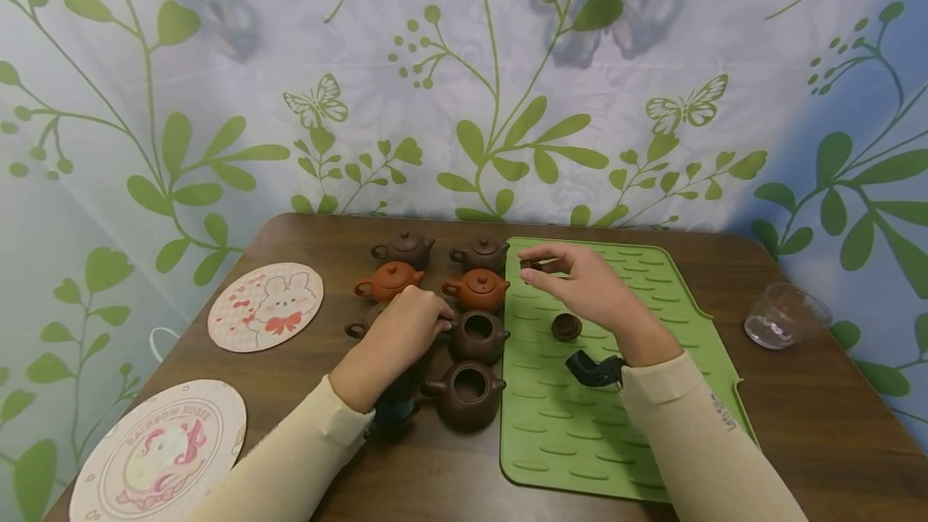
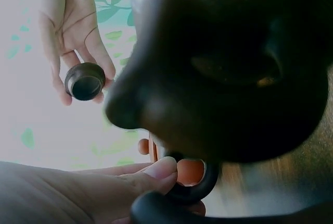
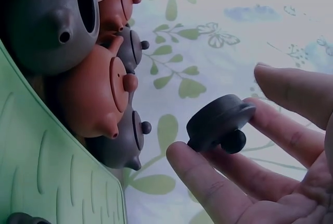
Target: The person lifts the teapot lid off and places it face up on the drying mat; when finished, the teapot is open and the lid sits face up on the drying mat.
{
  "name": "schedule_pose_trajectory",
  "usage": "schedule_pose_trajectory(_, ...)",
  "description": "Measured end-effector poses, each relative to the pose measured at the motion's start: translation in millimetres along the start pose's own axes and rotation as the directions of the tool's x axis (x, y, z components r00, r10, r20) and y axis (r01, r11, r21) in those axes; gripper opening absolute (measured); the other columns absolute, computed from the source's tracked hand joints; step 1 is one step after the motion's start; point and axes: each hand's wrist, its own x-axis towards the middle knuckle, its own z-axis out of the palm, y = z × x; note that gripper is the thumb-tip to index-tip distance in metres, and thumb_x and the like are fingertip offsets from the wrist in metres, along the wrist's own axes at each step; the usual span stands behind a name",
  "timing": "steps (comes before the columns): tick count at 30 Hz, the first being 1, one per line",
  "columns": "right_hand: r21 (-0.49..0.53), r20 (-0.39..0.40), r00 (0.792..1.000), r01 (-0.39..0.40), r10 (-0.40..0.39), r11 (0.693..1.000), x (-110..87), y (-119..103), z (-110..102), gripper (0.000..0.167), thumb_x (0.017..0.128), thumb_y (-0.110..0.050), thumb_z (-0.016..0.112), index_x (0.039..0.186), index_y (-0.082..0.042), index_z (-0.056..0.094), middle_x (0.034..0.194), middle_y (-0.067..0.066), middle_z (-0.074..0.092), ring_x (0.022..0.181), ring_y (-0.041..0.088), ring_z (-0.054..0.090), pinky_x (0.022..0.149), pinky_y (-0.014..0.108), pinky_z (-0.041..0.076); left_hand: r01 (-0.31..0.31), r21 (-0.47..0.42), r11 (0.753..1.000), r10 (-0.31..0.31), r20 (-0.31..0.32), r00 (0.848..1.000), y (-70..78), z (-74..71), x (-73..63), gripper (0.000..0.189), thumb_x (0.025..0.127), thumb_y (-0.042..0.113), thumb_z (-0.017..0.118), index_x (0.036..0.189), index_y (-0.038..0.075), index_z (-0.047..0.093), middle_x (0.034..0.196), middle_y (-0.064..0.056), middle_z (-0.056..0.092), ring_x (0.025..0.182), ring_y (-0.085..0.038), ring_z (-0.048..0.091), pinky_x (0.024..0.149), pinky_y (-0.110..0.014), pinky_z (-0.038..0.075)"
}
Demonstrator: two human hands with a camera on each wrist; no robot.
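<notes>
The lid [image 3: 218,122] is a small, round piece in very dark brown, close to black in the wrist views, with a smooth matte surface, a short straight-sided collar, a slightly wider flange and a ball-shaped knob; from the left wrist its hollow underside shows as a shadowed ring. It is held in the air over the far left part of the green mat [image 1: 544,417], grasped by the fingertips of the right hand [image 1: 580,276], tilted so that its knob points sideways and down in the right wrist view. The left hand [image 1: 413,325] pinches the looped handle of an uncovered teapot [image 1: 480,337], dark brown, round-bellied and short-spouted, standing on the bench [image 1: 435,482] just beside the mat. Nearer the person stands another uncovered dark teapot [image 1: 467,413], its wide round mouth facing up; beyond the gripped one is a glossy orange-red teapot [image 1: 478,290] with its lid on. A second dark lid [image 1: 566,327] lies on the mat, its recessed face upward.
</notes>
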Motion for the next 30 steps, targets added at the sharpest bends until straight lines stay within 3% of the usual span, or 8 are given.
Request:
schedule_pose_trajectory(13, 0.041, 0.028, 0.999, -0.034, 0.033, 0.999, -3.4, 14, -9, 0.047, 0.099, -0.027, 0.079, 0.141, -0.015, 0.063, 0.139, 0.008, 0.061, 0.133, 0.032, 0.056, 0.102, 0.055, 0.05, 0.008, 0.0, 1.0, -0.008, 0.004, 1.0, -1.2, 0.9, -0.9, 0.009, 0.093, 0.01, 0.082, 0.101, 0.011, 0.085, 0.097, -0.004, 0.078, 0.087, -0.02, 0.075, 0.074, -0.035, 0.061)
schedule_pose_trajectory(20, 0.045, 0.048, 0.997, -0.066, 0.063, 0.997, -14.8, 26, -13, 0.055, 0.094, -0.018, 0.084, 0.143, -0.009, 0.06, 0.145, 0.015, 0.058, 0.137, 0.035, 0.053, 0.103, 0.056, 0.049, -0.037, 0.009, 0.999, 0.037, -0.009, 0.999, -0.9, 2.5, -2.6, 0.006, 0.092, 0.008, 0.083, 0.097, 0.01, 0.085, 0.092, -0.003, 0.078, 0.082, -0.018, 0.073, 0.07, -0.033, 0.059)
schedule_pose_trajectory(26, 0.095, 0.041, 0.997, -0.067, 0.063, 0.993, -25.8, 35, -18, 0.051, 0.094, -0.006, 0.082, 0.14, -0.002, 0.06, 0.137, 0.018, 0.061, 0.126, 0.036, 0.062, 0.091, 0.043, 0.057, -0.03, 0.008, 1.0, 0.03, -0.018, 0.999, -1.2, 2.3, -1.7, 0.006, 0.092, 0.008, 0.083, 0.096, 0.012, 0.085, 0.09, -0.002, 0.078, 0.079, -0.017, 0.073, 0.072, -0.034, 0.058)
schedule_pose_trajectory(30, 0.091, 0.039, 0.996, -0.08, 0.077, 0.993, -34.0, 44, -23, 0.048, 0.094, -0.005, 0.081, 0.137, 0.0, 0.06, 0.129, 0.019, 0.063, 0.117, 0.034, 0.066, 0.084, 0.037, 0.059, -0.024, 0.001, 1.0, 0.024, -0.017, 1.0, -1.0, 2.0, -2.0, 0.006, 0.093, 0.008, 0.082, 0.095, 0.013, 0.085, 0.089, -0.001, 0.077, 0.077, -0.014, 0.071, 0.065, -0.031, 0.056)
